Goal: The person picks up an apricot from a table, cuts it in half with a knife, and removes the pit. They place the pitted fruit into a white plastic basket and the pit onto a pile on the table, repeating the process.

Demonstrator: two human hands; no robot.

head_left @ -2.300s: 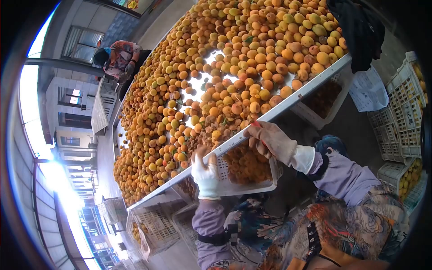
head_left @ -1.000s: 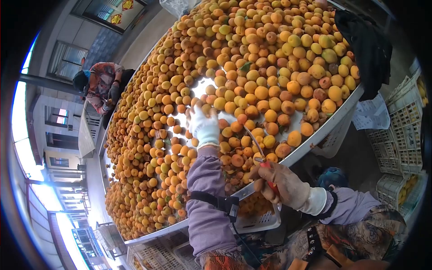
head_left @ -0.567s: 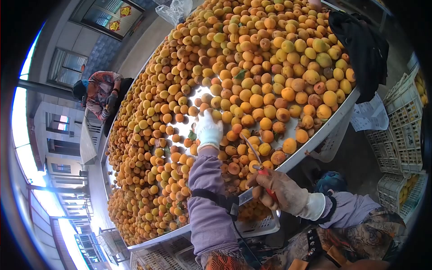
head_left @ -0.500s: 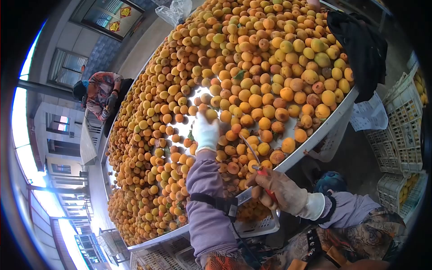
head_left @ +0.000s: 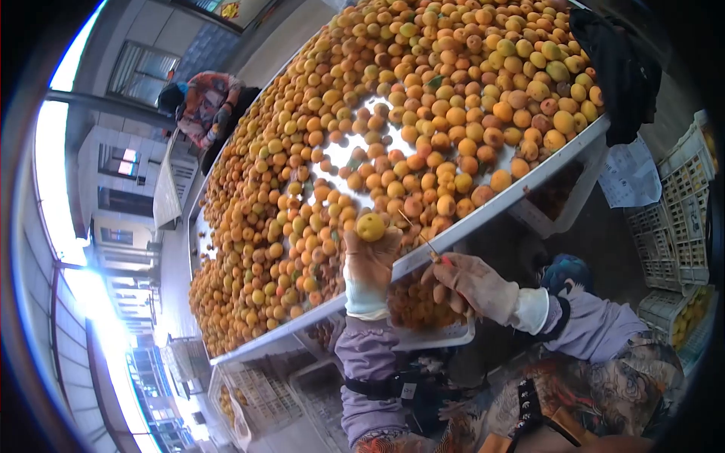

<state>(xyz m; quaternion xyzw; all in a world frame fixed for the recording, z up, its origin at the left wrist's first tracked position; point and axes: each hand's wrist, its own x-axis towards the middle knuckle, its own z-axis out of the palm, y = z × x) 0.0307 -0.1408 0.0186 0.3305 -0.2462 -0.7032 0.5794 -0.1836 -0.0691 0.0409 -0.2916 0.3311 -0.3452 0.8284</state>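
My left hand (head_left: 370, 260), in a soiled white glove, is closed around a yellow-green apricot (head_left: 370, 226) with small dark spots, near the rim of the table (head_left: 445, 240). To its right, my right hand (head_left: 483, 288) in a dirty glove grips a knife by its red handle. The thin blade of the knife (head_left: 420, 234) points up and left, a little apart from the held apricot. Many loose apricots (head_left: 279, 196) in orange and yellow cover the table, with patches of white surface showing between them. Fingers hide part of the knife handle.
Crates (head_left: 257, 396) stand below the near edge, and a basin of apricots (head_left: 427, 306) is under my hands. Yellow fruit fills stacked crates (head_left: 672, 219) at right. A dark jacket (head_left: 623, 75) hangs over the corner. Another person (head_left: 208, 106) works across the table.
My left hand has drawn back from the middle of the heap toward the near rim, bringing an apricot. My right hand still holds the knife by the edge. The view has shifted.
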